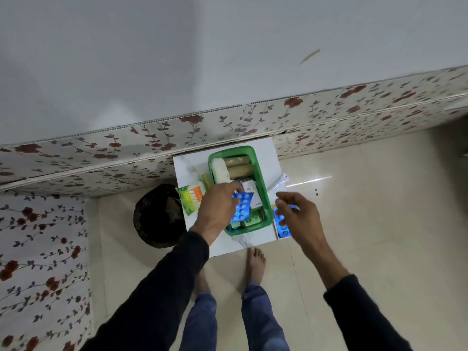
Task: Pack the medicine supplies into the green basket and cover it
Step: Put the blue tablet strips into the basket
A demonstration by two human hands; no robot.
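Observation:
The green basket (266,198) stands on a small white table (192,168). Inside it lie a white roll (220,171), two tan rolls (239,168), a white box (249,186) and small green packs (253,220). My left hand (219,207) holds a blue blister strip (241,207) over the basket's near half. My right hand (295,215) hovers just right of the basket, fingers curled above another blue blister strip (283,228) lying at the table's right edge; whether it grips the strip is unclear. A green and orange packet (191,198) lies left of the basket.
A black bin bag (158,216) sits on the floor at the table's left. A clear plastic wrapper (278,182) lies right of the basket. Floral-covered ledges run behind the table and along the left. My bare feet (255,264) stand on the cream tiled floor.

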